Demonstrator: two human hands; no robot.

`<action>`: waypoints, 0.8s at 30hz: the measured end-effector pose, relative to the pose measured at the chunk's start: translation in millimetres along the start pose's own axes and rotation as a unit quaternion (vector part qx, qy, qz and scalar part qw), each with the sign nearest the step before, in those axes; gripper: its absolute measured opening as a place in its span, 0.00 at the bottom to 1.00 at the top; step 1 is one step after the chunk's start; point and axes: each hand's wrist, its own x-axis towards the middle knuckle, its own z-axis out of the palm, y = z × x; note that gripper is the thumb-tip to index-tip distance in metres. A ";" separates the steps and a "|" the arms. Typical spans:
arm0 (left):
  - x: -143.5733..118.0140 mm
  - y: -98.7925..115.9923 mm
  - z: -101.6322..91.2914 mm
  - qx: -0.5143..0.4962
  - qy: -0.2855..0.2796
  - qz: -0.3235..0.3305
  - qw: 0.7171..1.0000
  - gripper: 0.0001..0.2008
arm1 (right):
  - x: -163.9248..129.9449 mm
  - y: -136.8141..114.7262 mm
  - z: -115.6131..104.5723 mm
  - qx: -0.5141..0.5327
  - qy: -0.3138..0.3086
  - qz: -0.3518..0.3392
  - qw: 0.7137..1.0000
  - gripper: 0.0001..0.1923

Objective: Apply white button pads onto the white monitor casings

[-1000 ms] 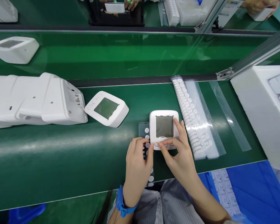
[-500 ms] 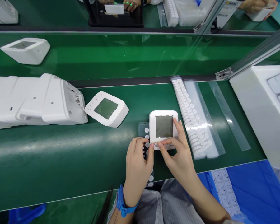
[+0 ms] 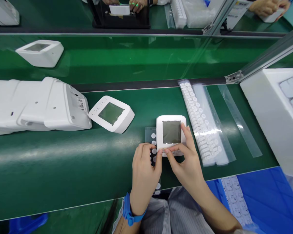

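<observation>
A white monitor unit [image 3: 171, 130] with a grey screen lies on the green table in front of me. My right hand [image 3: 187, 162] grips its right side, with the thumb on the button row at its near edge. My left hand [image 3: 145, 174] rests on a clear sticker sheet [image 3: 152, 136] of white round dots beside the unit's left edge, its fingertips touching the unit's lower left corner. A blue strap circles my left wrist.
A second white unit [image 3: 111, 113] and a row of white housings [image 3: 36, 104] lie to the left. Another unit [image 3: 40, 53] sits on the far belt. Strips of white buttons [image 3: 202, 126] lie to the right, beside a white foam tray [image 3: 271, 113]. Other people's hands [image 3: 136, 4] work opposite.
The unit on the far belt has moved to the right. My hands and the unit in front of me have barely shifted.
</observation>
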 end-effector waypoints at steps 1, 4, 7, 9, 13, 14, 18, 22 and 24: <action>0.0 0.0 0.0 -0.001 -0.001 -0.002 1.000 0.02 | 0.0 0.0 0.0 -0.002 -0.001 0.001 1.000 0.05; 0.0 0.0 0.2 -0.002 -0.003 -0.005 1.000 0.03 | 0.0 -0.2 0.0 -0.005 -0.001 0.000 1.000 0.05; -0.2 0.0 0.8 0.002 -0.002 -0.005 1.000 0.03 | 0.1 -0.7 0.0 -0.003 0.001 -0.003 1.000 0.05; -0.5 -0.1 1.2 0.004 -0.001 -0.004 1.000 0.03 | 0.2 -0.7 -0.2 -0.004 -0.003 -0.002 1.000 0.05; -1.0 -0.6 2.2 0.006 0.001 -0.003 1.000 0.03 | 0.0 0.2 0.0 -0.005 -0.005 0.000 1.000 0.05; -1.0 -0.8 2.4 0.005 0.001 -0.004 1.000 0.03 | -0.1 0.6 0.2 -0.007 -0.003 0.000 1.000 0.05; -0.9 -0.7 2.5 -0.001 -0.002 -0.006 1.000 0.03 | -0.3 0.8 0.6 -0.014 0.000 -0.002 1.000 0.06; -1.3 -0.1 2.0 0.000 -0.004 -0.007 1.000 0.03 | -0.3 -0.6 0.3 -0.022 -0.001 -0.002 1.000 0.07; -1.5 0.0 2.0 0.000 -0.003 -0.005 1.000 0.03 | -0.6 -0.7 0.4 -0.023 0.001 -0.003 1.000 0.07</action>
